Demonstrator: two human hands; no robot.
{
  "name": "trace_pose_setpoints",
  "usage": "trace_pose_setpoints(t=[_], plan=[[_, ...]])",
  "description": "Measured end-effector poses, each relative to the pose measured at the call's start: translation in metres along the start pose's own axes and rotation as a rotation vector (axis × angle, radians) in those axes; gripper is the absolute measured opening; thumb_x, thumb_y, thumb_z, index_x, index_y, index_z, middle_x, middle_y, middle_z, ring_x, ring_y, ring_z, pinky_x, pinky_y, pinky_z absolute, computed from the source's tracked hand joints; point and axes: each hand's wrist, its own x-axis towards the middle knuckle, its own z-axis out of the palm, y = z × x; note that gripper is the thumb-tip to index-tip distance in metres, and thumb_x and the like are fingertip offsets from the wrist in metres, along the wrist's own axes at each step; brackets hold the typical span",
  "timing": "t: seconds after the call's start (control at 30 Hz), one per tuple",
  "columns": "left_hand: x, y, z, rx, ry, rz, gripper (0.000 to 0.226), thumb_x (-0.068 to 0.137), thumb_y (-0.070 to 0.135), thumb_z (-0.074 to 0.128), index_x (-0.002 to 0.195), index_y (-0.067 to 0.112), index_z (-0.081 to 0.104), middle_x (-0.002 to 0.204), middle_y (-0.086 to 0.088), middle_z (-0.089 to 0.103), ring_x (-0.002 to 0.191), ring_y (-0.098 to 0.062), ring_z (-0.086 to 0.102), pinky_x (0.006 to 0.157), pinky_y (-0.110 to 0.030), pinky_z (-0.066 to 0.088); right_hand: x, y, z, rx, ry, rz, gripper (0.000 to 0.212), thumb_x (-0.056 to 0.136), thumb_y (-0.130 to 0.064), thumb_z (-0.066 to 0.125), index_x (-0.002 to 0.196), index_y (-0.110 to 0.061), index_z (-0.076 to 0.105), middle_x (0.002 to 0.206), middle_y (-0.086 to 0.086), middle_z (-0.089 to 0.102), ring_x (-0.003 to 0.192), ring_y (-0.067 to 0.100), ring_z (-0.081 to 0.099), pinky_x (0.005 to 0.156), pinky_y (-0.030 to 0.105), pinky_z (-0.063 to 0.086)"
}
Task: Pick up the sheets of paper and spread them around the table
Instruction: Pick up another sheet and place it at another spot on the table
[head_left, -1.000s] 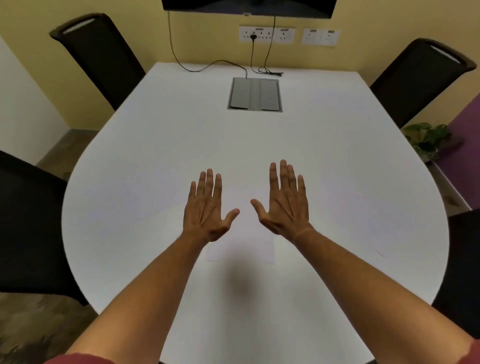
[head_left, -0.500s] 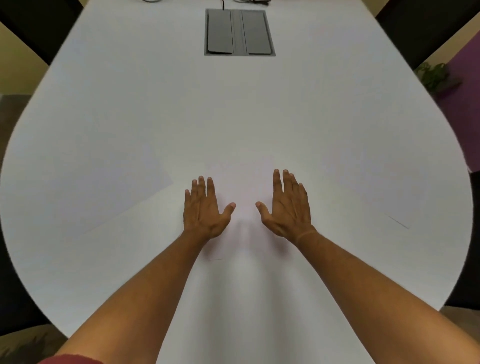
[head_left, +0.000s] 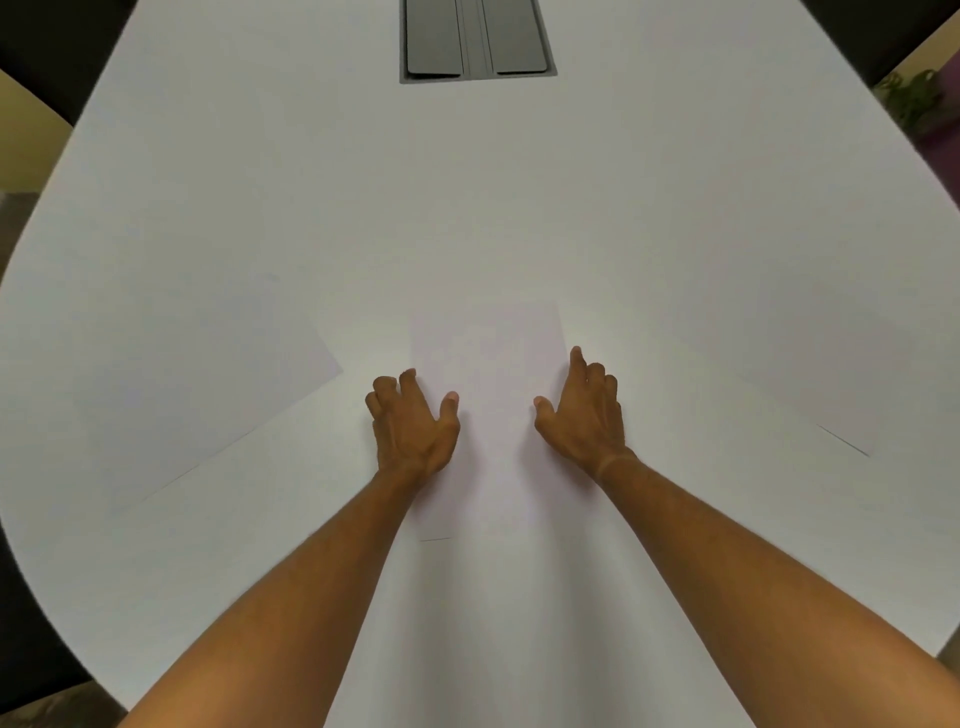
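A white sheet of paper (head_left: 488, 364) lies flat on the white table (head_left: 467, 208) straight in front of me. My left hand (head_left: 413, 421) rests on the sheet's left edge, fingers bent and thumb on the paper. My right hand (head_left: 584, 415) sits at the right edge, fingers curled and thumb pointing inward. Neither hand has lifted the sheet. Another sheet (head_left: 182, 389) lies at an angle to the left. A third sheet (head_left: 810, 374) lies to the right, hard to tell apart from the tabletop.
A grey cable hatch (head_left: 477, 39) is set into the table's far middle. Dark chairs stand at the far left (head_left: 47, 52) and far right (head_left: 872, 31) corners. A green plant (head_left: 914, 98) stands beyond the right edge.
My view has tilted down and closer to the table. Both hands went from flat with spread fingers to bent fingers at the middle sheet's side edges.
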Motion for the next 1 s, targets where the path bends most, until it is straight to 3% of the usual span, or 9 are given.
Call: trace_pose_setpoints(t=[0.23, 0.4, 0.57, 0.77, 1.0], plan=[[0.009, 0.010, -0.006, -0.190, 0.055, -0.197, 0.054, 0.095, 0.039, 0.055, 0.136, 0.005, 0.044, 0.137, -0.017, 0.035, 0.131, -0.033, 0.036, 0.104, -0.041, 0.036, 0.003, -0.003, -0.005, 0.189, -0.008, 0.051, 0.078, 0.089, -0.024, 0.061, 0.152, -0.009, 0.018, 0.141, 0.019, 0.036, 0.131, 0.036, 0.035, 0.107, 0.040, 0.033], [0.014, 0.014, -0.008, -0.252, 0.040, -0.291, 0.051, 0.094, 0.040, 0.056, 0.134, 0.009, 0.047, 0.138, -0.015, 0.038, 0.124, -0.035, 0.049, 0.101, -0.041, 0.041, 0.002, -0.005, -0.007, 0.249, -0.005, 0.090, 0.074, 0.086, -0.020, 0.063, 0.149, -0.011, 0.025, 0.137, 0.018, 0.040, 0.127, 0.036, 0.043, 0.101, 0.038, 0.038], [0.012, 0.020, -0.005, -0.186, 0.019, -0.316, 0.053, 0.091, 0.039, 0.059, 0.133, 0.010, 0.046, 0.136, -0.015, 0.042, 0.122, -0.036, 0.051, 0.099, -0.043, 0.042, 0.000, -0.005, -0.009, 0.254, -0.003, 0.105, 0.071, 0.084, -0.015, 0.064, 0.145, -0.012, 0.029, 0.133, 0.018, 0.043, 0.122, 0.036, 0.047, 0.097, 0.036, 0.041], [0.011, 0.027, -0.005, -0.164, 0.022, -0.325, 0.053, 0.091, 0.036, 0.059, 0.133, 0.007, 0.046, 0.136, -0.017, 0.041, 0.129, -0.035, 0.039, 0.099, -0.043, 0.040, -0.003, -0.002, -0.008, 0.207, -0.014, 0.086, 0.073, 0.085, -0.016, 0.070, 0.145, -0.012, 0.029, 0.136, 0.018, 0.041, 0.123, 0.033, 0.047, 0.098, 0.034, 0.042], [0.015, 0.025, -0.009, -0.280, 0.016, -0.368, 0.056, 0.090, 0.035, 0.063, 0.136, 0.010, 0.044, 0.138, -0.015, 0.043, 0.122, -0.036, 0.052, 0.097, -0.042, 0.045, -0.002, -0.002, -0.008, 0.204, -0.009, 0.084, 0.073, 0.086, -0.016, 0.071, 0.145, -0.013, 0.029, 0.135, 0.018, 0.042, 0.123, 0.033, 0.048, 0.099, 0.035, 0.042]])
